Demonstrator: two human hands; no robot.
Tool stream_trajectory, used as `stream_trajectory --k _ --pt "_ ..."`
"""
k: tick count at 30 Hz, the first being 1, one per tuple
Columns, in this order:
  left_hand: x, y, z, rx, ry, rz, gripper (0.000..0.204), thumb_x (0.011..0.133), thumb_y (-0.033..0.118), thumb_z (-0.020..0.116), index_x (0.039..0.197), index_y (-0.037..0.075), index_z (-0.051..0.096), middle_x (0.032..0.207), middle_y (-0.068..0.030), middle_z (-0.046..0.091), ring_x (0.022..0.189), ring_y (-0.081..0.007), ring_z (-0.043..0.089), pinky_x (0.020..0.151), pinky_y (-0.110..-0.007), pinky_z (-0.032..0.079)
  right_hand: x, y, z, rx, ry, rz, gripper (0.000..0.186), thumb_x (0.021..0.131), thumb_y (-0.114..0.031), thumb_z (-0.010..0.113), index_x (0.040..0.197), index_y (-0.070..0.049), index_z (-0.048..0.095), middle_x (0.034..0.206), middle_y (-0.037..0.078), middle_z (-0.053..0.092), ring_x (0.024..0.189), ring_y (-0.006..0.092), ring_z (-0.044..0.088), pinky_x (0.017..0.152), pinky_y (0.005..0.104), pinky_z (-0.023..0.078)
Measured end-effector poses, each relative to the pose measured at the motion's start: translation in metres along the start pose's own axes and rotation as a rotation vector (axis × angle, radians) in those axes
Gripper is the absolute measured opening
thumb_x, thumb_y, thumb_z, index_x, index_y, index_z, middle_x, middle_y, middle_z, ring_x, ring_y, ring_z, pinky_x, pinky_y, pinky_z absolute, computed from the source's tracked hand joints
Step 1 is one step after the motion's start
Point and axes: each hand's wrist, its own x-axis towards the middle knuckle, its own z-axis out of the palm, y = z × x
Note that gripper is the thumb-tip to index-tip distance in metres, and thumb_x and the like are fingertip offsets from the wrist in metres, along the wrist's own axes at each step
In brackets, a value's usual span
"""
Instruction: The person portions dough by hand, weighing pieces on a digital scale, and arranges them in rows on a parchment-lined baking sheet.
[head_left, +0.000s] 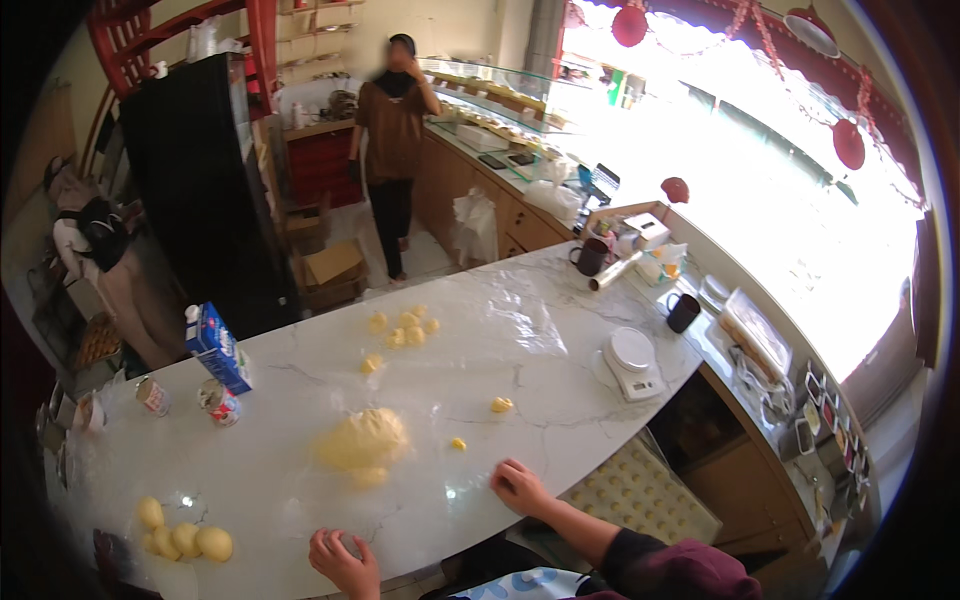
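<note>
My left hand [340,555] rests at the counter's front, fingers curled around something greyish that I cannot make out. My right hand [515,485] is on the white marble counter [570,420], fingers bent inward, their contents hidden. Beyond them lie a large pale-yellow dough mass [370,435] on plastic sheeting, a small yellow piece [458,444] and another lump [501,404]. Several smooth dough balls [184,538] sit at the front left, and smaller lumps [410,328] at the back.
Milk carton [220,345], cans [218,402], scale [628,365] and mugs [683,312] stand on the counters. A tray of small dough rounds [640,490] is below right. One person [390,150] stands beyond the counter; another [100,250] bends at far left, by a black fridge [180,180].
</note>
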Motion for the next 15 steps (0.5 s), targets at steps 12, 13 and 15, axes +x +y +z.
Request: stream_trajectory --k 12,13,15 --pt "0.019 0.02 -0.013 -0.148 0.0 -0.098 0.025 0.075 0.015 0.061 0.095 0.006 0.049 0.111 -0.015 0.048 0.112 -0.0342 0.043 0.095 -0.05 0.032 -0.004 0.015 -0.008 -0.053 0.064 -0.129 0.006 0.075 0.0 0.06 0.077 -0.003 0.055 0.083 0.013 0.055 0.073 0.0296 0.056 0.064 0.0352 0.047" --pt "0.017 0.02 -0.009 -0.148 -0.001 -0.097 0.025 0.075 0.016 0.062 0.095 0.006 0.05 0.11 -0.0149 0.048 0.112 -0.0341 0.043 0.095 -0.05 0.032 -0.003 0.026 -0.02 -0.044 0.067 -0.136 0.006 0.075 0.0 0.06 0.077 -0.003 0.055 0.083 0.013 0.055 0.073 0.0296 0.056 0.064 0.0352 0.047" --pt "0.013 0.016 -0.009 -0.139 -0.018 -0.105 0.025 0.075 0.016 0.062 0.095 0.006 0.05 0.11 -0.0148 0.048 0.112 -0.0341 0.043 0.095 -0.05 0.032 -0.005 0.051 -0.039 -0.098 0.086 -0.178 0.006 0.075 0.001 0.058 0.079 -0.003 0.055 0.083 0.014 0.054 0.073 0.0296 0.055 0.065 0.0348 0.047"
